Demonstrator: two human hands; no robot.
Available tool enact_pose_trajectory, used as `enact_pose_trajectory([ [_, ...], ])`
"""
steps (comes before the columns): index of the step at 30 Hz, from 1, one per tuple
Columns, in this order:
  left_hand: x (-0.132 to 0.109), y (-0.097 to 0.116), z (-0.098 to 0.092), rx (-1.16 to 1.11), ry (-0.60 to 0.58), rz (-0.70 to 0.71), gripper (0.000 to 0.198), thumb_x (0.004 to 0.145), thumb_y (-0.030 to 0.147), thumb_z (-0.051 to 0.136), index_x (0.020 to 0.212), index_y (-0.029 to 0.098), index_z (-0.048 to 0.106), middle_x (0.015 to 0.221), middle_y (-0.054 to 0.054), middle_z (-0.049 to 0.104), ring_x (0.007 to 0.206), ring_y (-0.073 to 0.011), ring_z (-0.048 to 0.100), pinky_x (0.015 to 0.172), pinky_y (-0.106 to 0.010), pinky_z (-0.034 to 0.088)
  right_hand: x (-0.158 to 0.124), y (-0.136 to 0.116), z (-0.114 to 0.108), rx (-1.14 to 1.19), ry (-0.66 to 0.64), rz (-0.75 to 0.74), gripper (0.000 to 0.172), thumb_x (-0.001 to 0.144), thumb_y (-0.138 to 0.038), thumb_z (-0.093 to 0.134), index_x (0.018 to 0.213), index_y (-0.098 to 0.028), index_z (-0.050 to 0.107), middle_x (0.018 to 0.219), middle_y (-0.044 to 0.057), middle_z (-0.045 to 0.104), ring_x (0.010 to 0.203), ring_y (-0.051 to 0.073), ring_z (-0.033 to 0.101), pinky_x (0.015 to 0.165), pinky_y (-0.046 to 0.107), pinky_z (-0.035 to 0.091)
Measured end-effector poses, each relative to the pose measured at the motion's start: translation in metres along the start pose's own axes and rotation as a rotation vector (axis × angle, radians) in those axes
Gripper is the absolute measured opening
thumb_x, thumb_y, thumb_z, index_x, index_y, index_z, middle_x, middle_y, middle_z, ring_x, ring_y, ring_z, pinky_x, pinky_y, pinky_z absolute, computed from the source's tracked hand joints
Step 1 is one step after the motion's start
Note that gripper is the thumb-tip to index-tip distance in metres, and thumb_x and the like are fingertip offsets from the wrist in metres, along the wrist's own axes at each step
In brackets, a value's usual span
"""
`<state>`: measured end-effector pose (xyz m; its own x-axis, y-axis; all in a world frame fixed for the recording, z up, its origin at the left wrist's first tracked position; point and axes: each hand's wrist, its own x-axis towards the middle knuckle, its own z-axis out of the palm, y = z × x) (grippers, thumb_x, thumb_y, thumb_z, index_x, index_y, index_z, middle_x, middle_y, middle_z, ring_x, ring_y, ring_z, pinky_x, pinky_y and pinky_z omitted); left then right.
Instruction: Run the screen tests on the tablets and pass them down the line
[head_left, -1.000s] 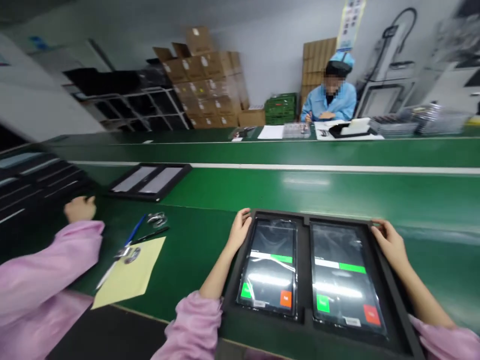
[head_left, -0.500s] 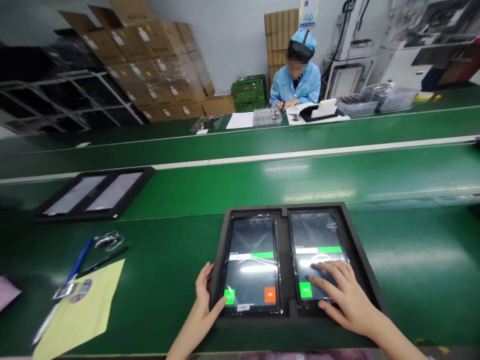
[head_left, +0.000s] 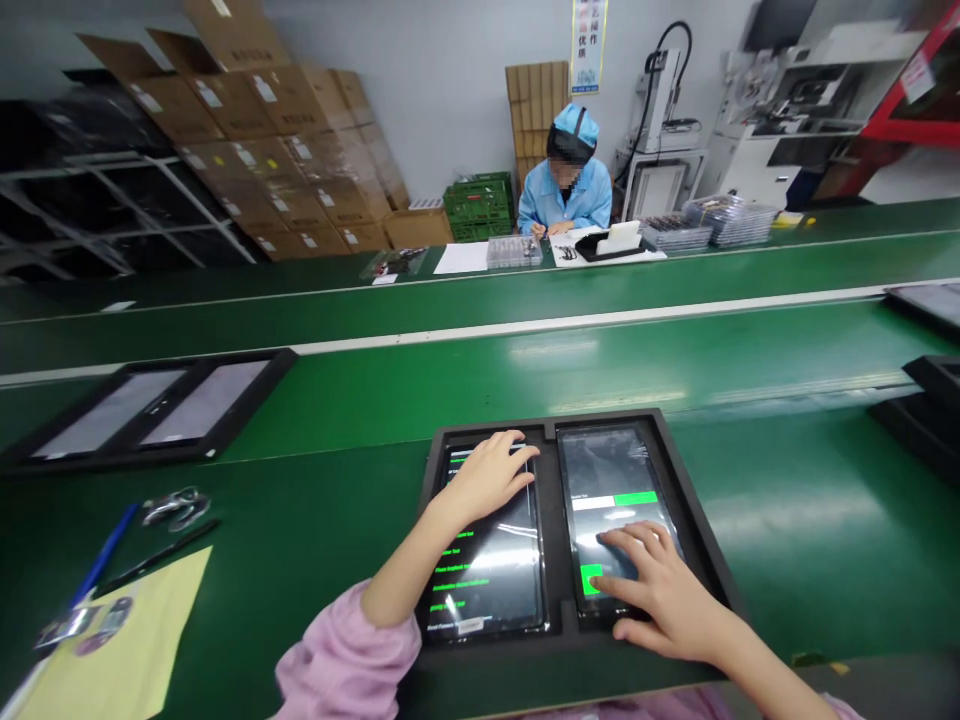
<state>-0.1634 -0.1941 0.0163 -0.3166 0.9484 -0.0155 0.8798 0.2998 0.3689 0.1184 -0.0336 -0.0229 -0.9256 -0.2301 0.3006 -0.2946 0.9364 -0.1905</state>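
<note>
Partly hidden | left tablet point(head_left: 501, 575): upper part, under spread left hand point(head_left: 489, 478) | right tablet point(head_left: 604, 462): lower corner, behind splayed right hand point(head_left: 664, 592)

Green desk point(head_left: 810, 510) lies open right of and beyond the black tray point(head_left: 553, 500); left hand point(head_left: 491, 475) and right hand point(head_left: 660, 590) obstruct its top. Paper point(head_left: 154, 625) and pens point(head_left: 105, 555) crowd the left.
</note>
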Motion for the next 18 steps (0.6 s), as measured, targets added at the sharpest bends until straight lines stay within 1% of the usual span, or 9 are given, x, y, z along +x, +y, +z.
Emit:
enact_pose_trajectory([
  [2, 0.014, -0.004, 0.007, 0.034, 0.006, -0.013, 0.030, 0.095, 0.038, 0.053, 0.118, 0.023, 0.067, 0.131, -0.014, 0.058, 0.122, -0.0339, 0.055, 0.104, -0.052, 0.043, -0.004, 0.005, -0.003, -0.068, 0.028, -0.012, 0.044, 0.096, -0.062, 0.051, 0.124, -0.032, 0.065, 0.132, 0.013, 0.053, 0.115, 0.033, 0.048, 0.095, 0.054, 0.040],
  [4, 0.016, -0.008, 0.014, 0.054, 0.022, 0.001, 0.028, 0.095, 0.039, 0.055, 0.114, 0.023, 0.068, 0.131, -0.013, 0.058, 0.123, -0.0337, 0.054, 0.105, -0.052, 0.043, -0.007, 0.020, -0.006, -0.124, 0.114, 0.063, 0.044, 0.099, -0.058, 0.046, 0.130, -0.030, 0.061, 0.134, 0.013, 0.052, 0.118, 0.033, 0.047, 0.096, 0.054, 0.040],
  [5, 0.015, -0.010, 0.017, 0.069, 0.031, 0.011, 0.028, 0.095, 0.039, 0.055, 0.114, 0.023, 0.068, 0.132, -0.014, 0.057, 0.124, -0.0338, 0.053, 0.106, -0.051, 0.042, -0.006, 0.031, -0.006, -0.146, 0.165, 0.152, 0.042, 0.100, -0.052, 0.045, 0.131, -0.028, 0.060, 0.134, 0.014, 0.052, 0.118, 0.033, 0.047, 0.096, 0.054, 0.041],
  [7, 0.013, -0.011, 0.021, 0.102, 0.033, 0.022, 0.028, 0.095, 0.040, 0.056, 0.114, 0.022, 0.067, 0.135, -0.014, 0.055, 0.126, -0.0341, 0.052, 0.106, -0.051, 0.043, 0.003, 0.058, -0.004, -0.198, 0.240, 0.422, 0.035, 0.100, -0.038, 0.044, 0.127, -0.024, 0.062, 0.129, 0.015, 0.054, 0.116, 0.033, 0.049, 0.092, 0.052, 0.045],
  [9, 0.011, -0.011, 0.021, 0.128, 0.018, 0.027, 0.030, 0.095, 0.041, 0.057, 0.115, 0.022, 0.067, 0.136, -0.015, 0.053, 0.125, -0.0334, 0.053, 0.104, -0.050, 0.045, 0.016, 0.085, 0.002, -0.254, 0.237, 0.707, 0.030, 0.095, -0.022, 0.047, 0.119, -0.020, 0.066, 0.123, 0.017, 0.055, 0.111, 0.033, 0.052, 0.087, 0.049, 0.049],
  [11, 0.012, -0.010, 0.021, 0.147, 0.007, 0.036, 0.030, 0.096, 0.042, 0.057, 0.116, 0.023, 0.067, 0.136, -0.013, 0.054, 0.123, -0.0309, 0.054, 0.103, -0.046, 0.047, 0.028, 0.104, 0.011, -0.293, 0.183, 0.868, 0.034, 0.086, -0.010, 0.049, 0.113, -0.017, 0.069, 0.120, 0.018, 0.056, 0.106, 0.032, 0.054, 0.083, 0.046, 0.051],
  [12, 0.013, -0.009, 0.021, 0.157, 0.008, 0.039, 0.030, 0.096, 0.043, 0.056, 0.116, 0.025, 0.068, 0.134, -0.012, 0.055, 0.122, -0.0297, 0.054, 0.102, -0.045, 0.047, 0.031, 0.111, 0.016, -0.308, 0.160, 0.889, 0.038, 0.083, -0.006, 0.049, 0.112, -0.017, 0.070, 0.120, 0.018, 0.055, 0.104, 0.032, 0.055, 0.082, 0.044, 0.051],
  [14, 0.014, -0.009, 0.020, 0.180, 0.009, 0.043, 0.030, 0.096, 0.046, 0.056, 0.114, 0.027, 0.068, 0.131, -0.009, 0.058, 0.120, -0.0277, 0.054, 0.100, -0.042, 0.049, 0.028, 0.121, 0.027, -0.346, 0.154, 0.856, 0.042, 0.081, -0.004, 0.047, 0.111, -0.019, 0.072, 0.121, 0.018, 0.054, 0.103, 0.033, 0.055, 0.080, 0.043, 0.052],
  [18, 0.018, -0.007, 0.020, 0.197, 0.006, 0.066, 0.034, 0.097, 0.053, 0.050, 0.111, 0.026, 0.068, 0.131, -0.007, 0.059, 0.123, -0.0260, 0.053, 0.101, -0.039, 0.048, 0.006, 0.141, 0.044, -0.392, 0.220, 0.818, 0.039, 0.082, -0.014, 0.047, 0.106, -0.023, 0.076, 0.117, 0.018, 0.055, 0.098, 0.037, 0.057, 0.073, 0.046, 0.052],
])
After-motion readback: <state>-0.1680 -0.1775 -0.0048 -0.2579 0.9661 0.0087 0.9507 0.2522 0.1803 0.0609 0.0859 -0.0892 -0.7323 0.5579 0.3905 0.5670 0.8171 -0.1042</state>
